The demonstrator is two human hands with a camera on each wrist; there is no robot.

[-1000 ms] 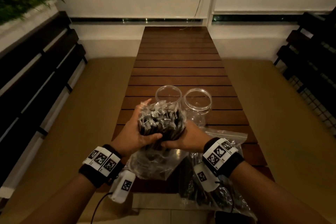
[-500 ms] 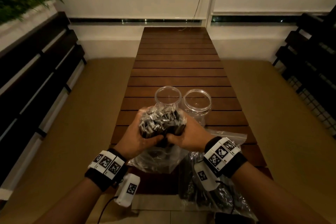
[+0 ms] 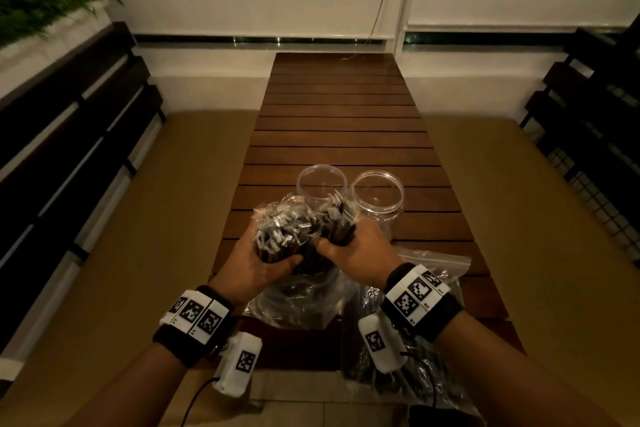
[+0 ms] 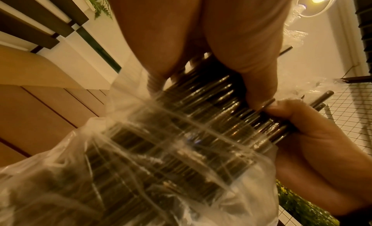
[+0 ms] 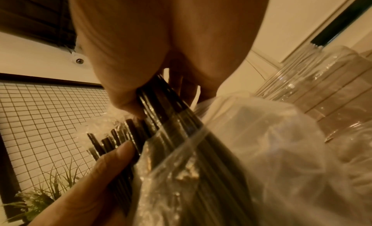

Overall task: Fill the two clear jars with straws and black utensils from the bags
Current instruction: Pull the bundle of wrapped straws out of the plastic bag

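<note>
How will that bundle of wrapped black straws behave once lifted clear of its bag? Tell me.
The straws are thin and many, so probably light but apt to splay. Their shiny film wrappers look slippery; both hands, left hand and right hand, grip them.

Both forearms reach forward over the near end of the bench; left hand (image 3: 256,262) and right hand (image 3: 360,248) meet thumb to thumb, fingers curled around one bundle of straws (image 3: 298,234).

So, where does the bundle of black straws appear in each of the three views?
Head view: the bundle of black straws sits low in the middle, between the left hand and the right hand.
Left wrist view: it runs across the centre, lower part inside the clear bag.
Right wrist view: it slants down the centre.
Shared landmark: the clear bag around the bundle.
</note>
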